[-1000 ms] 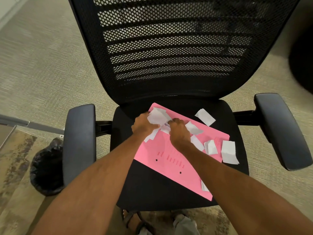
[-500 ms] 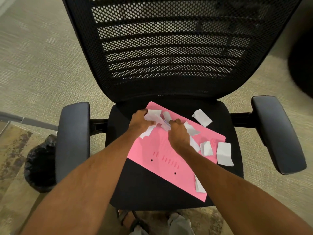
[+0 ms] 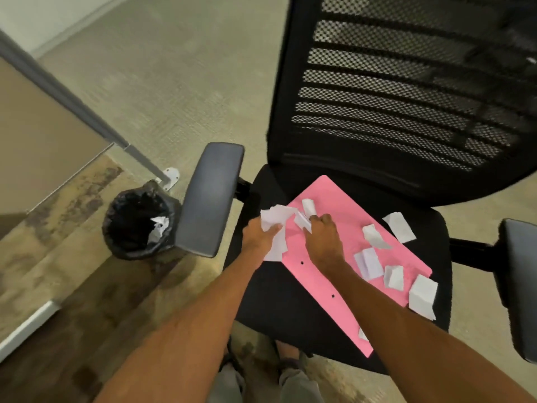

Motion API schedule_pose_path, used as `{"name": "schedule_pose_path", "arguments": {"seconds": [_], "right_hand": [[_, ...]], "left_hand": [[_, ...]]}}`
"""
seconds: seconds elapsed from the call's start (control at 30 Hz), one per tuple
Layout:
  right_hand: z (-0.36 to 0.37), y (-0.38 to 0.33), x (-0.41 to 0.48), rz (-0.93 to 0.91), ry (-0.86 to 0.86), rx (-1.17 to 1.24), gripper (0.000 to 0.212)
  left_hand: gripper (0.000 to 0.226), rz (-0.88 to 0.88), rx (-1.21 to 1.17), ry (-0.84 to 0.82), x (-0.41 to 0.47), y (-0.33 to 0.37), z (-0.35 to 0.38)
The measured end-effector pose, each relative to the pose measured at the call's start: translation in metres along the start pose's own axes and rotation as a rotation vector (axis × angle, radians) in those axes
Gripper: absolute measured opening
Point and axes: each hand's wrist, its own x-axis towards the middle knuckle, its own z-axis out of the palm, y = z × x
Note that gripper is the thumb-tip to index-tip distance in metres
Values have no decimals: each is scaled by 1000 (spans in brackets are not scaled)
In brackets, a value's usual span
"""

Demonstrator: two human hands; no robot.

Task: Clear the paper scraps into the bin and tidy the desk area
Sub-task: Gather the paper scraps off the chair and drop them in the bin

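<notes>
A pink folder (image 3: 343, 228) lies on the black seat of an office chair (image 3: 279, 303). My left hand (image 3: 260, 235) grips a bunch of white paper scraps (image 3: 274, 219) at the folder's left edge. My right hand (image 3: 324, 237) is closed on a small scrap (image 3: 303, 221) right beside it. Several loose scraps (image 3: 369, 261) lie on the right part of the folder and on the seat. A black-lined bin (image 3: 136, 222) stands on the floor left of the chair, with a white scrap (image 3: 158, 228) inside.
The chair's left armrest (image 3: 207, 199) stands between my hands and the bin. The mesh backrest (image 3: 406, 91) rises behind the seat, and the right armrest (image 3: 520, 286) is at the far right. A grey partition post (image 3: 87, 112) and its foot stand behind the bin.
My view has swung left, bringing the bin fully into sight. Both hands have gathered scraps and shifted toward the folder's left edge, my left hand's bunch now overhanging it.
</notes>
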Motion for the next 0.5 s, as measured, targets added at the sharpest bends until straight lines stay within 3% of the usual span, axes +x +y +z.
{"name": "schedule_pose_path", "arguments": {"seconds": [0.23, 0.5], "right_hand": [[24, -17, -64, -124, -82, -69, 34], [59, -66, -123, -356, -167, -164, 40]], "left_hand": [[49, -170, -100, 23, -67, -72, -28], [55, -348, -188, 259, -109, -133, -77]]}}
